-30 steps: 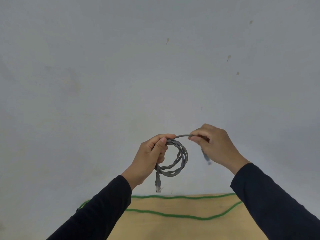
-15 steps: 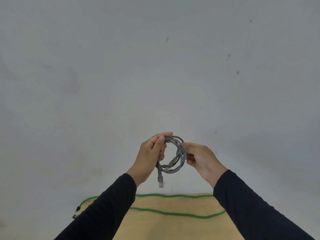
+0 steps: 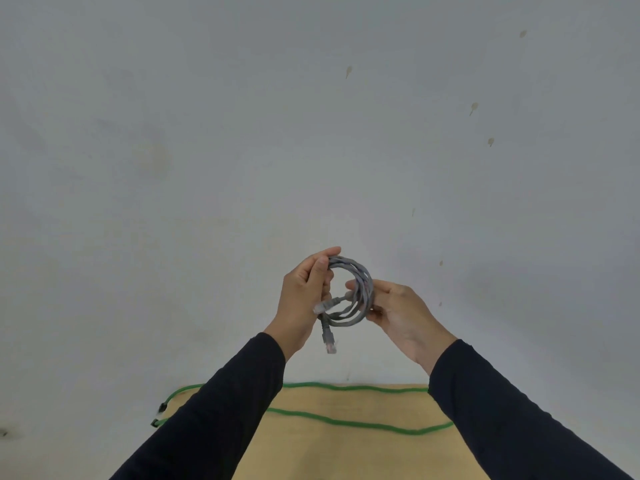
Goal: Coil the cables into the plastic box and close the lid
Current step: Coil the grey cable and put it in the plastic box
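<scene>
Sleeves: two black sleeves (image 3: 221,407) rise from the bottom edge, which cuts them off; they hide part of what lies beneath.
Surface: a tan surface (image 3: 346,452) lies nearest, cut off at the bottom edge and partly covered by the arms.
Green cable: a green cable (image 3: 346,423) runs across the surface in two lines, passing behind both sleeves; its ends hang off the left side, too small to make out.
Left hand: the left hand (image 3: 304,299) is curled closed, thumb and fingers pinching the top left of a grey cable (image 3: 360,299).
Right hand: the right hand (image 3: 398,310) grips the coil's right side, fingers wrapped round the strands.
Grey cable: wound into a small ring, held in the air between both hands above the surface. One plug dangles below the left hand; the other lies across the ring.
Wall: a plain pale wall (image 3: 207,133) with small brownish marks fills the background.
</scene>
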`<action>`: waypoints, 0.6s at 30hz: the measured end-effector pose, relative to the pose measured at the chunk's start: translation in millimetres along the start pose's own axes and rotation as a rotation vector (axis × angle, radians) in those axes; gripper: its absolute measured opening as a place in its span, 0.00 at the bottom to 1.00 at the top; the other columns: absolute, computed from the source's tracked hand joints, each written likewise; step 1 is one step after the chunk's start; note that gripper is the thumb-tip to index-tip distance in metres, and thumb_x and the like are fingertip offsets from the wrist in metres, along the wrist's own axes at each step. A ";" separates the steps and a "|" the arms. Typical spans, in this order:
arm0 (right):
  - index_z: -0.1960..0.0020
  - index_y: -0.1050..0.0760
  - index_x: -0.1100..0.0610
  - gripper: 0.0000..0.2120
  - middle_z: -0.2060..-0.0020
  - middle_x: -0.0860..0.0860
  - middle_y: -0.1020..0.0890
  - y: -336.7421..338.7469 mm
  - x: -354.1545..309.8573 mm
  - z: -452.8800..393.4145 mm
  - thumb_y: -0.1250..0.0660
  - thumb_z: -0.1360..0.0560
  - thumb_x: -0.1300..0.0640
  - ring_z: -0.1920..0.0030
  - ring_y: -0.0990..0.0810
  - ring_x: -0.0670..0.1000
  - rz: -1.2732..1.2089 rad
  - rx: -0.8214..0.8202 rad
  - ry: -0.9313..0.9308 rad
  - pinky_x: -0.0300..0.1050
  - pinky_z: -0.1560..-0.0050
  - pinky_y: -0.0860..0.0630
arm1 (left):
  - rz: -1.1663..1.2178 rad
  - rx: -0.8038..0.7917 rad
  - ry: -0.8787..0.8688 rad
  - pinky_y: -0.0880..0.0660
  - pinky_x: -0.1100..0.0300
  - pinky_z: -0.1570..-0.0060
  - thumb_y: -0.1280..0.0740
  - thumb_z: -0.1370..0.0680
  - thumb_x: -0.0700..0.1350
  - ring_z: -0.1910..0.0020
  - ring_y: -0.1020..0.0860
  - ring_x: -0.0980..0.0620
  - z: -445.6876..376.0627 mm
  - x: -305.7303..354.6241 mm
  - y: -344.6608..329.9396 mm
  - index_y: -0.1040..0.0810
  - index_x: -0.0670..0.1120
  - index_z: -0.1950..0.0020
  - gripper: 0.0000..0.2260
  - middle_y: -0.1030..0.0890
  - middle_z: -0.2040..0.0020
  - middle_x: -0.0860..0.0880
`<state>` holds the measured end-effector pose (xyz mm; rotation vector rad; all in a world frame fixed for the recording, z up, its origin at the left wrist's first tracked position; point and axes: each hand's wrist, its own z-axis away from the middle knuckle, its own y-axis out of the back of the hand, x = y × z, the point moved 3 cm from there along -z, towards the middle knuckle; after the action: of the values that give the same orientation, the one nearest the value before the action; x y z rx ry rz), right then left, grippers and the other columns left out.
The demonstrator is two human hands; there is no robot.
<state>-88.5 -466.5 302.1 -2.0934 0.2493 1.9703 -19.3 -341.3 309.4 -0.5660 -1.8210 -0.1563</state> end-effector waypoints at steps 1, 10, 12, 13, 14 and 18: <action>0.56 0.17 0.54 0.15 0.65 0.47 0.15 -2.5 0.1 0.8 0.42 0.23 0.65 0.60 0.26 0.50 0.009 0.010 0.061 0.43 0.57 0.33 | 0.002 0.015 -0.012 0.35 0.66 0.71 0.42 0.19 0.45 0.72 0.36 0.57 -1.4 1.0 0.6 0.19 0.53 0.49 0.12 0.36 0.69 0.52; 0.38 0.31 0.34 0.20 0.54 0.53 0.17 -13.0 3.5 14.0 0.40 0.22 0.57 0.52 0.21 0.52 0.530 0.186 0.516 0.35 0.53 0.28 | 0.141 -0.053 0.078 0.35 0.68 0.74 0.44 0.18 0.45 0.75 0.37 0.58 -0.6 -6.7 1.8 0.21 0.51 0.44 0.12 0.34 0.66 0.51; 0.37 0.30 0.39 0.19 0.55 0.51 0.17 -11.9 8.4 17.7 0.40 0.22 0.59 0.55 0.21 0.46 0.487 0.228 0.489 0.30 0.57 0.29 | 0.192 -0.115 0.151 0.33 0.67 0.72 0.44 0.18 0.46 0.73 0.34 0.58 5.4 -12.1 2.8 0.22 0.52 0.42 0.12 0.30 0.65 0.52; 0.35 0.30 0.41 0.19 0.56 0.49 0.18 -11.3 11.4 20.2 0.40 0.22 0.59 0.56 0.22 0.41 0.443 0.239 0.462 0.25 0.58 0.30 | 0.196 -0.129 0.181 0.32 0.66 0.69 0.44 0.18 0.46 0.71 0.33 0.57 8.5 -15.6 3.8 0.22 0.52 0.41 0.12 0.28 0.65 0.52; 0.35 0.30 0.44 0.19 0.58 0.46 0.18 -11.0 14.9 22.5 0.40 0.22 0.59 0.58 0.23 0.37 0.422 0.253 0.437 0.23 0.58 0.31 | 0.183 -0.131 0.206 0.30 0.66 0.68 0.44 0.18 0.46 0.70 0.31 0.57 11.6 -19.8 4.9 0.22 0.52 0.41 0.12 0.26 0.64 0.52; 0.39 0.24 0.47 0.15 0.62 0.50 0.19 -13.2 39.9 36.4 0.41 0.21 0.59 0.66 0.26 0.44 0.447 0.330 0.331 0.25 0.64 0.31 | -0.007 -0.051 0.280 0.26 0.64 0.62 0.42 0.19 0.45 0.67 0.27 0.54 30.9 -48.0 12.9 0.23 0.49 0.38 0.13 0.23 0.60 0.50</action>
<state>-116.6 -441.0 261.4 -2.2592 1.1088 1.6173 -29.7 -332.6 252.5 -0.5448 -1.5509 -0.2741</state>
